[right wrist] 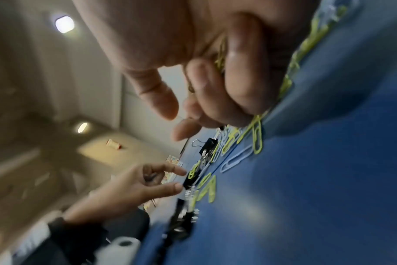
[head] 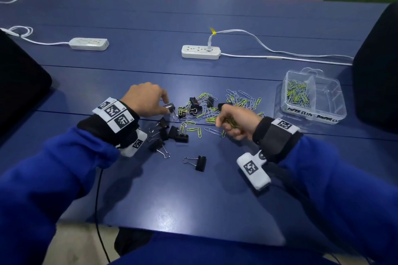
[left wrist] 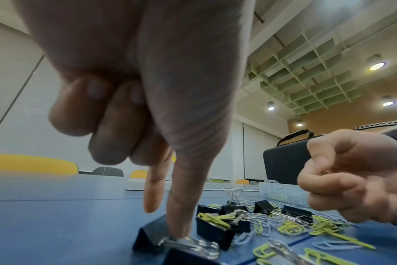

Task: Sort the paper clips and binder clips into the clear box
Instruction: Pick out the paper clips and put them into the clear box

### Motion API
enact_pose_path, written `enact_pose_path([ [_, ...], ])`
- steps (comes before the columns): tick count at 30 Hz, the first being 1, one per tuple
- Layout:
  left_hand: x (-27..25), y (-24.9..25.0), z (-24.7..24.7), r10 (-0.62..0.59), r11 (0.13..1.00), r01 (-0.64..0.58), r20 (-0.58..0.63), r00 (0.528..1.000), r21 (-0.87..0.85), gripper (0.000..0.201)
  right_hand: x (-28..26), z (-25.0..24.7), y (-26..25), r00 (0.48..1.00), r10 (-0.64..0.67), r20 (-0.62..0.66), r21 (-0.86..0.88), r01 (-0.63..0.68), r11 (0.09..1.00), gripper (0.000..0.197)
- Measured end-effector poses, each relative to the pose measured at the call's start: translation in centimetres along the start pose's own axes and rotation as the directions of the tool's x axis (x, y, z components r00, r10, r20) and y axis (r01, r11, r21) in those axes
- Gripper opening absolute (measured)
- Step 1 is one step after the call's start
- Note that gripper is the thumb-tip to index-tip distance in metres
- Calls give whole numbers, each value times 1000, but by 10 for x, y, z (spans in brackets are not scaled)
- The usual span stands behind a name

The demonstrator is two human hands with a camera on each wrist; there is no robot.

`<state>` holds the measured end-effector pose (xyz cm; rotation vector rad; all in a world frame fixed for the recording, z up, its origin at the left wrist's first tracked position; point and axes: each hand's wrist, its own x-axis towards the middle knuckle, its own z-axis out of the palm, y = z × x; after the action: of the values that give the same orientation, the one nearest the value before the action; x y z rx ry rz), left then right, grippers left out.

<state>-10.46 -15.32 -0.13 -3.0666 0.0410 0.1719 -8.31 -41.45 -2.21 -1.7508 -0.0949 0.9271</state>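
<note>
On the worktop point(head: 193, 200), the left hand point(head: 146, 99) pinches a binder clip point(head: 169, 107) while the right hand point(head: 237, 120) clutches paper clips point(right wrist: 221, 55), the clear box point(head: 312, 98) off right.

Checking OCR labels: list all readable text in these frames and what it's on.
"PAPER CLIPS": handwritten in black on the front wall of the clear plastic divided box, left compartment.
Second handwritten label, right compartment: blurred and partly cut off; unreadable.
Black-and-white square marker tags on wristbands: patterns; small print beside them unreadable.

Left hand point(head: 144, 99) pinches downward; right hand point(head: 237, 121) curled, grip closed.
</note>
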Motion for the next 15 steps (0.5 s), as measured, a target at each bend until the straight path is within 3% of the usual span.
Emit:
enact_pose_path([
  [2, -2, 6, 0, 11, 1000, -11, -12, 1000, -5, 41, -4, 5, -3, 982, -130, -137, -416, 62, 907, 35],
  [4, -5, 15, -2, 64, 997, -65, -26, 998, -47, 36, -4, 6, -3, 946, -288, -146, -712, 101, 694, 42],
  [7, -11, 34, -6, 206, 977, -202, 56, 977, -69, 33, -5, 8, -2, 934, -346, -95, -838, 112, 534, 28],
  [10, -15, 44, -4, 260, 965, -259, 165, 951, -30, 46, -7, 15, -5, 916, -393, -84, -919, 81, 386, 19],
  [15, -22, 42, 2, 227, 974, -218, 188, 956, -68, 68, -4, 21, -6, 911, -404, -87, -947, 50, 317, 19],
])
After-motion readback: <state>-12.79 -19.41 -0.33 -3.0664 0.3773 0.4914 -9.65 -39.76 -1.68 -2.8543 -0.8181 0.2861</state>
